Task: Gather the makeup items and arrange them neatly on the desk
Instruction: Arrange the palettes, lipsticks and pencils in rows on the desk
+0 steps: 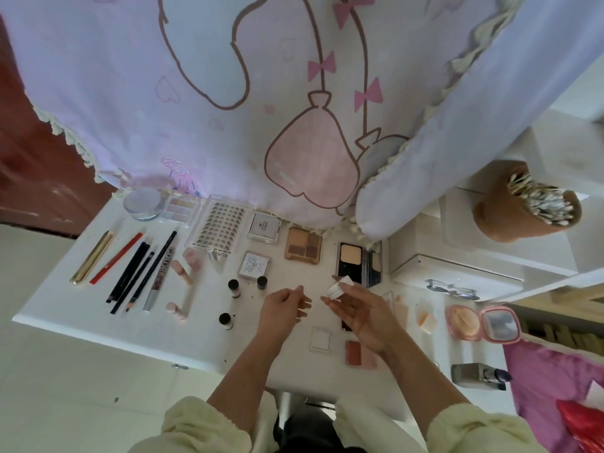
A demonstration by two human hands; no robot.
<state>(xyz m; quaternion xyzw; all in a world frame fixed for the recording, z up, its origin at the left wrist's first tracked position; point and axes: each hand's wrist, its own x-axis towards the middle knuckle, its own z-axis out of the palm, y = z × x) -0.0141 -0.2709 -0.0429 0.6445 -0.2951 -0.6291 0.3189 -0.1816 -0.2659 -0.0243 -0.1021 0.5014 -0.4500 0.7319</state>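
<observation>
Makeup lies in rows on the white desk (81, 325). Pencils (130, 276) and a gold tube (93, 258) are at the left. Palettes line the back: a clear jar (143, 203), an eyeshadow palette (302, 246), a lash tray (220, 225), a black powder compact (350, 261). Three small dark-capped bottles (233, 288) stand mid-desk. My right hand (359, 310) holds a small white case (340, 287) in its fingertips just in front of the black compact. My left hand (284, 305) hovers beside it, fingers loosely apart, holding nothing.
A pink compact with an open mirror (483, 323), sponges (426, 318) and a blush pan (356, 353) lie at the right. A brown cup of cotton swabs (526, 204) sits on white boxes (457, 266). A lilac curtain (228, 93) hangs over the desk's back edge.
</observation>
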